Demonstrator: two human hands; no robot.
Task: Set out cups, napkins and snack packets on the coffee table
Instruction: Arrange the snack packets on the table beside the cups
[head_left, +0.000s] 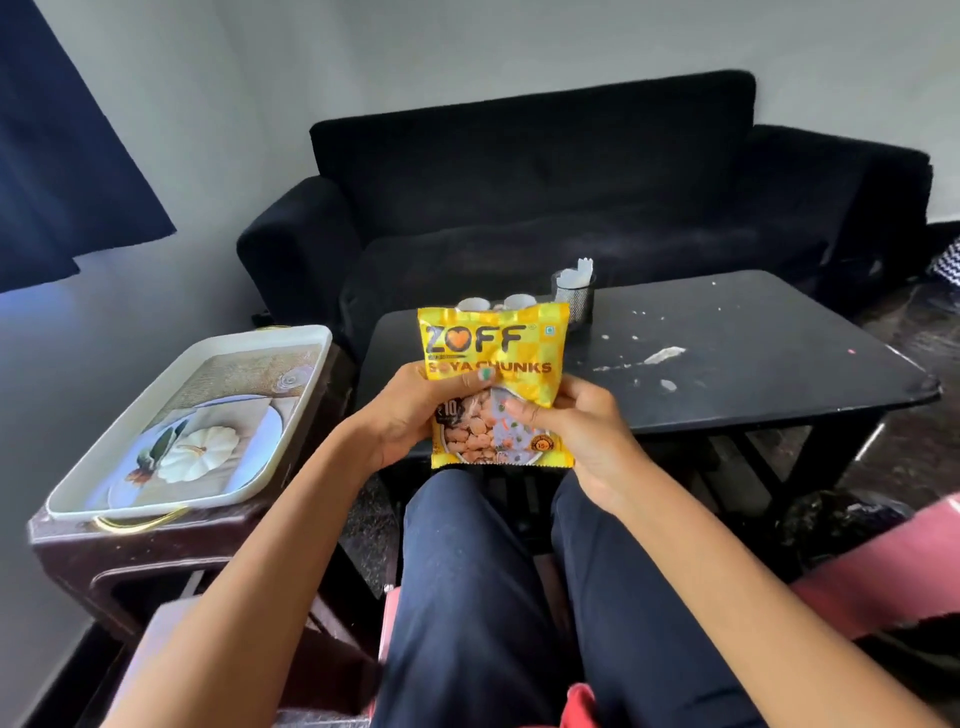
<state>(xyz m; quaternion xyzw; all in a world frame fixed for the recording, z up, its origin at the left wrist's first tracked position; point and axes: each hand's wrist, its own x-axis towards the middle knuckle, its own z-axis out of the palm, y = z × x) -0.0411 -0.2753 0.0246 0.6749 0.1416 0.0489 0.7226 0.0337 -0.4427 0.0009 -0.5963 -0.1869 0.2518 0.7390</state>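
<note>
— From where do we look?
— From our own head, forward and down, with our two forearms reaching out from the bottom edge.
— How near are we?
— Close above our knees; the coffee table (727, 353) lies just ahead, the black sofa (545, 171) behind it.
— Another view?
— No, only this wide-angle one.

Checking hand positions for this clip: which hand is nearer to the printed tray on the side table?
The left hand. It grips the yellow snack packet's left edge, just right of the tray. The right hand grips the packet's far side, farther off.
</note>
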